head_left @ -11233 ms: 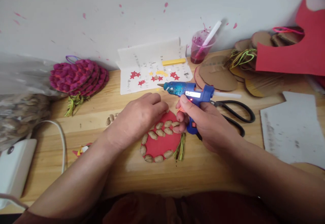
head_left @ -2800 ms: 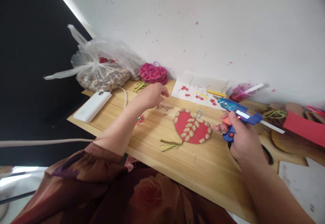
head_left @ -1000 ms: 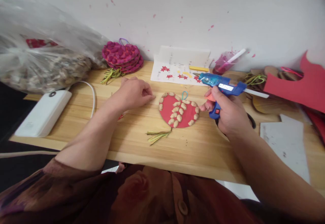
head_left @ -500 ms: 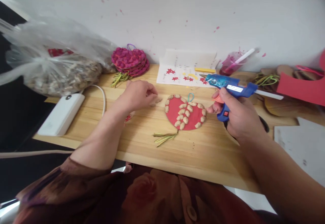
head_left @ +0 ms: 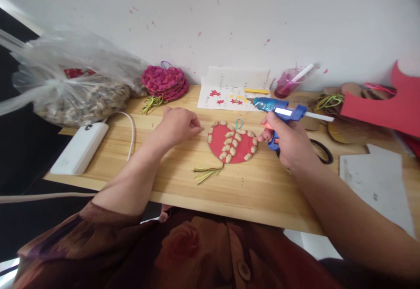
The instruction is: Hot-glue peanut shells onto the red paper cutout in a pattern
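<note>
A red heart-like piece (head_left: 217, 139) lies on the wooden table (head_left: 183, 184), with peanuts (head_left: 232, 151) along its edge and in a double row down its middle. It has a blue loop at the top and a yellow-green tassel (head_left: 207, 173) at the bottom. My right hand (head_left: 285, 140) is wrapped round a blue glue gun (head_left: 278, 107), whose tip points left above the white paper. Left of the red piece is my left hand (head_left: 180, 125), its fingers pinched together; a small pale tip shows at them, too little to make out.
A plastic bag of peanuts (head_left: 82, 101) and a white power bank (head_left: 80, 149) stand at left. Behind are stacked pink pieces (head_left: 165, 81), white paper with red stars (head_left: 210, 99) and a pink-stained cup (head_left: 285, 85). Red card (head_left: 370, 109) and black-handled scissors (head_left: 324, 151) lie at right.
The view has shifted slightly, so the table items at right appear further left. Both hands keep nearly the same pose, and the glue gun remains in my right hand.
</note>
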`<state>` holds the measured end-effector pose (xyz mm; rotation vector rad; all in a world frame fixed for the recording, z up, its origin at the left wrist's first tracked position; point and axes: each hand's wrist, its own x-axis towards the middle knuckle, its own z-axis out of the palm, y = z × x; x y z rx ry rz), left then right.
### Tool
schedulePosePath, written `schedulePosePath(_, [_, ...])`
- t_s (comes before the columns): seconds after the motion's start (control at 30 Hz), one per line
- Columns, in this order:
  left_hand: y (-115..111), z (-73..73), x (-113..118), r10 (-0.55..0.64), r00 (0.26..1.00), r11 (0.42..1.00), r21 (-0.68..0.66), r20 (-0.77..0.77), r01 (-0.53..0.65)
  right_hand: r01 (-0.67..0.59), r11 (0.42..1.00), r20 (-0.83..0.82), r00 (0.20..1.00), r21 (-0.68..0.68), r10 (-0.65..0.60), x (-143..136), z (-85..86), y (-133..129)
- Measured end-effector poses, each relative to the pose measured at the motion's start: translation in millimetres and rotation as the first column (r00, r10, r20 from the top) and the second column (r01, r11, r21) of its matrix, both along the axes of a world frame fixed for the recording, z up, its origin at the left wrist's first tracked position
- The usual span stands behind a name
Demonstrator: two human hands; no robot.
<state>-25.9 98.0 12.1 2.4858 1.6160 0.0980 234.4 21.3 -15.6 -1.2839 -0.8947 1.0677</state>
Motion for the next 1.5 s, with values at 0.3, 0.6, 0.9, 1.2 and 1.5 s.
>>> schedulePosePath(0.3, [-60,21.8,35,-0.151,0.978,0.988,0.001,0.144,0.152,0.009,1.000,0.009,1.000,-0.013,-0.009,3,-3.0,1])
schedulePosePath(0.6, [-93,-3.6,70,-0.254,0.965,0.965,0.078,0.059,0.249,0.003,1.000,0.021,1.000,-0.019,-0.003,3,-5.8,2])
schedulePosePath(0.9, [-91,-5.7,79,-0.273,0.962,0.958,0.092,0.000,0.271,0.016,1.000,0.000,1.000,-0.020,-0.016,1,-3.9,1])
schedulePosePath(1.2, [-85,5.8,62,-0.266,0.963,0.956,0.137,0.035,0.259,0.003,1.000,0.008,1.000,-0.022,-0.002,2,-3.6,0])
schedulePosePath(1.5, [-69,9.8,33,-0.205,0.950,0.979,0.061,0.236,0.196,0.029,0.999,0.056,0.998,-0.023,-0.027,7,0.8,1])
